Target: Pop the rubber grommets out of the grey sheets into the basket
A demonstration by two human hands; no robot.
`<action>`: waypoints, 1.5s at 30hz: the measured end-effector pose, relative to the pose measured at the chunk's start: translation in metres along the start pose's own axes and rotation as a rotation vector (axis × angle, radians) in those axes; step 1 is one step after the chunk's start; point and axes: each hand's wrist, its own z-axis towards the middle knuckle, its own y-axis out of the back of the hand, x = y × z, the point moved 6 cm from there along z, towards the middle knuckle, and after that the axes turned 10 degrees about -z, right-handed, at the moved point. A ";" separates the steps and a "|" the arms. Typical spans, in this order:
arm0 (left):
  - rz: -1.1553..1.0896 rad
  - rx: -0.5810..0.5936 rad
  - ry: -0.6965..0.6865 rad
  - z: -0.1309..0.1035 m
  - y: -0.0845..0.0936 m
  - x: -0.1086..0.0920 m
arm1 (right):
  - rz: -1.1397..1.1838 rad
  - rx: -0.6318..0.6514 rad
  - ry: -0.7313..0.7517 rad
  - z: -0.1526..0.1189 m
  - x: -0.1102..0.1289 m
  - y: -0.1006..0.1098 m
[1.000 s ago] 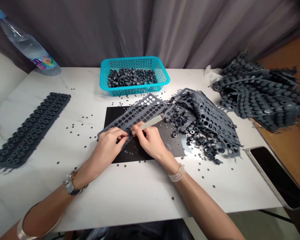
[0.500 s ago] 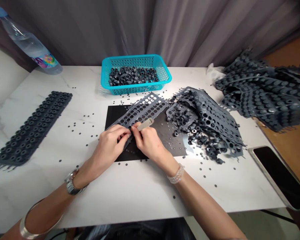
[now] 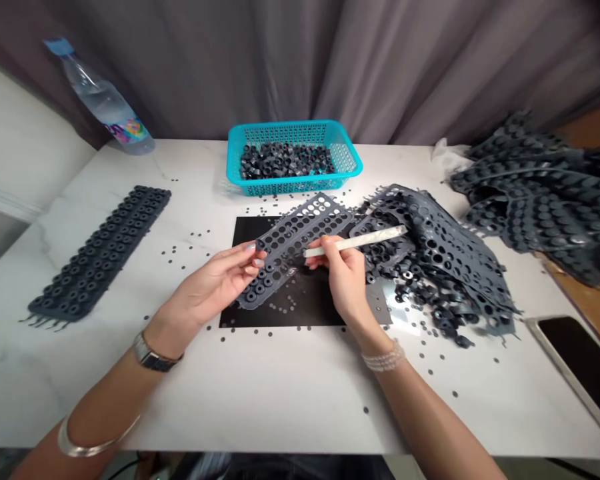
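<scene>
A grey rubber sheet [image 3: 300, 230] with rows of holes lies slantwise on a black mat [image 3: 330, 300]; several rings [image 3: 260, 283] still sit in its lower end. My left hand [image 3: 215, 283], palm turned partly up, is at the sheet's left edge. Its thumb and fingers are pinched together, and a dark bit shows between them that I cannot make out. In my right hand [image 3: 345, 270] is a slim white stick-like tool [image 3: 375, 237], gripped between thumb and fingers above the sheet's right side. The tool points left, with its tip apart from the sheet.
A turquoise basket [image 3: 294, 185] of black rings stands at the back. On the right are holed sheets [image 3: 445, 247], loose rings [image 3: 440, 303], a pile of uncut sheets [image 3: 540, 193] and a phone [image 3: 575, 367]. To the left are a full sheet [image 3: 105, 250] and a bottle [image 3: 113, 110].
My hands have moved apart from where they met over the sheet. The left has turned palm up; the right has drawn away to the right, its tool now lying nearly level. The view has shifted left.
</scene>
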 end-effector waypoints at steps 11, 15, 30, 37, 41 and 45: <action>-0.183 -0.002 0.097 -0.008 -0.007 0.008 | 0.033 0.047 -0.018 -0.001 -0.004 -0.004; -0.114 0.009 0.086 -0.010 -0.009 0.003 | 0.014 0.072 -0.019 -0.001 -0.005 -0.007; 1.209 -0.029 -0.520 -0.006 -0.022 -0.021 | -0.551 0.254 0.353 -0.011 0.015 -0.043; 1.514 0.004 -0.643 -0.003 -0.033 -0.005 | -0.627 0.273 0.424 -0.012 0.012 -0.047; 1.584 0.027 -0.649 0.002 -0.034 -0.001 | -0.672 0.301 0.479 -0.015 0.014 -0.052; 1.513 0.062 -0.685 -0.007 -0.038 -0.003 | -0.752 0.296 0.504 -0.016 0.015 -0.055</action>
